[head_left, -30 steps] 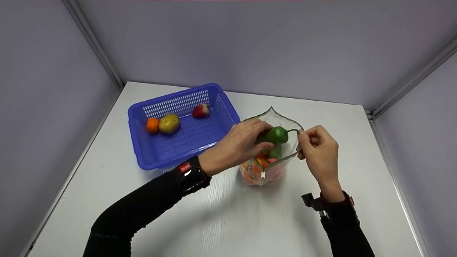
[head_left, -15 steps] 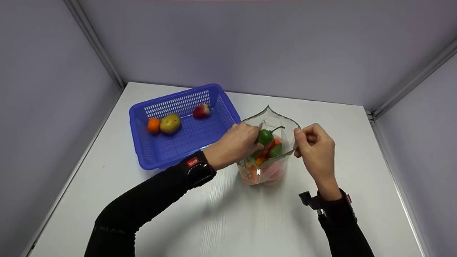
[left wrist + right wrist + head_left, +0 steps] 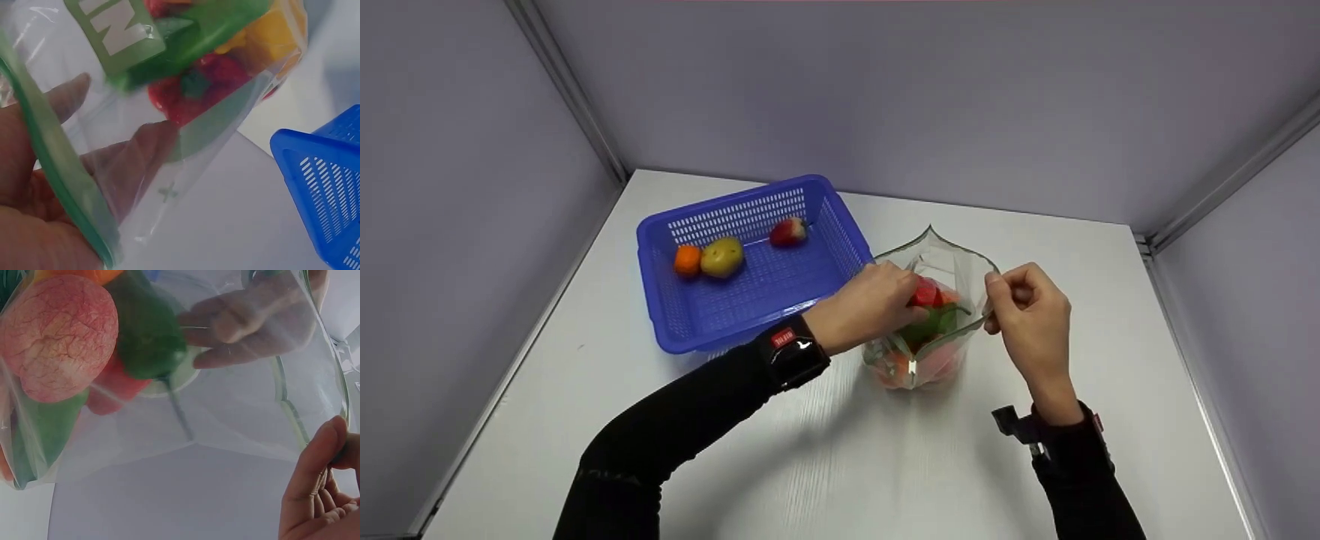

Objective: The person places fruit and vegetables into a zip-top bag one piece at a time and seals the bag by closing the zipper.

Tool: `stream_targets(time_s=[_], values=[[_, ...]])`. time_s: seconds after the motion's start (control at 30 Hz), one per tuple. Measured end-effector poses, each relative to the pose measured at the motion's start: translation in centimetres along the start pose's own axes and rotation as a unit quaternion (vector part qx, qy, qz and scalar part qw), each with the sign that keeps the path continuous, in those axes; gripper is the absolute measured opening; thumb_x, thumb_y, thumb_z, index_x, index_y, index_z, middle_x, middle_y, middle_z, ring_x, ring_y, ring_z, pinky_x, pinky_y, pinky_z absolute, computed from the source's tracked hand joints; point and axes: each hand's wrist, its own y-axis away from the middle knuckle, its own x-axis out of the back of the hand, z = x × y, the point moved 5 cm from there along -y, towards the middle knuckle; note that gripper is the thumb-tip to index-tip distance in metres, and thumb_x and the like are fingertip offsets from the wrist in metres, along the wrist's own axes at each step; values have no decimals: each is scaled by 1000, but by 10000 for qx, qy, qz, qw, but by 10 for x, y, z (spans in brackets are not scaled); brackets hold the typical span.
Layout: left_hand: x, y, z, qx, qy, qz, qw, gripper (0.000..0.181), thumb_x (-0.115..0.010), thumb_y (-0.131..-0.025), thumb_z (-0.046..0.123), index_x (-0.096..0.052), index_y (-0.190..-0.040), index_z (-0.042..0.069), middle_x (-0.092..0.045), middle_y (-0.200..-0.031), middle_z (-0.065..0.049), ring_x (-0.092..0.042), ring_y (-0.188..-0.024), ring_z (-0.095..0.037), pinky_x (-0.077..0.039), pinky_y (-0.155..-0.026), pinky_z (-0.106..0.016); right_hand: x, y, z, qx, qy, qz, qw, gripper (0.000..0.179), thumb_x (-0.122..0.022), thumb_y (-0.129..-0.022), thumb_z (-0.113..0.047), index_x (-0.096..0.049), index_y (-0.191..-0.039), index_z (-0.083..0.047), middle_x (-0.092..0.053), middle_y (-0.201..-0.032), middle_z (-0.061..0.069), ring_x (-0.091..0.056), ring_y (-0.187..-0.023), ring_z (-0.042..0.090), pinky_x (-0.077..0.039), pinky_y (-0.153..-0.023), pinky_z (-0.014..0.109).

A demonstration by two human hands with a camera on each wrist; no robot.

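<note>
A clear zip bag (image 3: 973,281) stands upright with its mouth spread. My left hand (image 3: 864,304) reaches in over the left side of its mouth. Through the plastic, in both wrist views, the left fingers (image 3: 149,149) look loosely extended and hold nothing. Just past the fingertips lies a green pepper with a long stem (image 3: 149,343). My right hand (image 3: 1031,319) pinches the bag's right rim between thumb and fingers. Inside the bag are also a red pepper (image 3: 197,90), a pinkish wrinkled peach-like fruit (image 3: 59,337) and several other pieces, partly hidden.
A blue plastic basket (image 3: 765,330) stands left of the bag, close to my left forearm. It holds an orange fruit (image 3: 688,260), a yellow potato-like piece (image 3: 723,257) and a strawberry (image 3: 788,232). Grey panels (image 3: 840,97) wall in the white table (image 3: 840,465).
My left hand has lowered the green pepper from the bag's mouth down into the bag and let go of it. The right hand keeps its pinch on the rim, nearly still.
</note>
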Motion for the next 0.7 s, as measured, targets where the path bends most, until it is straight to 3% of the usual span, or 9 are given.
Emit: stream_targets(time_s=[0.1, 0.2, 0.3, 0.43, 0.53, 0.6, 0.7], values=[[8, 5, 5, -252, 136, 521, 9982, 16, -72, -97, 19, -72, -91, 5, -54, -71, 1, -47, -64, -13, -35, -54, -27, 3, 0, 0, -22, -7, 40, 10000, 20, -68, -100, -12, -62, -87, 2, -61, -60, 5, -56, -43, 13, -49, -44, 22], [18, 13, 11, -583, 272, 1092, 9919, 14, -69, -99, 16, -75, -103, 4, -70, -84, -5, -59, -71, -16, -48, -61, -29, 6, 0, 1, -21, 3, 70, 10000, 20, -68, -100, -12, -62, -87, 2, -61, -60, 5, -56, -43, 13, -49, -44, 22], [32, 27, 12, -1006, 396, 1806, 9776, 14, -69, -99, 16, -76, -105, 4, -75, -96, -8, -68, -83, -18, -57, -74, -31, 7, 1, 1, -29, -26, 72, 10000, 20, -68, -100, -12, -62, -87, 2, -61, -60, 6, -56, -43, 14, -49, -44, 23], [56, 49, -2, -1311, 262, 2839, 9495, 14, -68, -100, 16, -75, -101, 3, -75, -102, -9, -71, -94, -21, -58, -84, -31, 7, 3, 2, -19, -42, 80, 10000, 20, -68, -100, -11, -62, -87, 3, -62, -61, 5, -56, -43, 13, -49, -45, 22], [71, 61, -24, -1024, 109, 3240, 9404, 15, -67, -100, 16, -75, -101, 3, -75, -106, -9, -70, -98, -23, -57, -88, -31, 8, 3, 2, -40, -57, 106, 9999, 20, -68, -100, -11, -63, -87, 3, -62, -61, 5, -56, -43, 14, -48, -45, 22], [76, 66, -39, -665, 1, 3259, 9431, 16, -66, -101, 17, -75, -104, 4, -74, -108, -10, -70, -101, -24, -56, -91, -33, 9, 4, 1, -73, -63, 132, 9999, 20, -68, -100, -11, -63, -87, 3, -62, -60, 5, -56, -43, 14, -48, -44, 22], [76, 72, -61, -139, -141, 3036, 9526, 19, -66, -101, 19, -74, -108, 3, -73, -111, -10, -68, -105, -26, -55, -94, -36, 10, 6, 1, -98, -51, 134, 9998, 20, -68, -100, -11, -62, -87, 3, -62, -60, 5, -56, -43, 14, -47, -44, 22]])
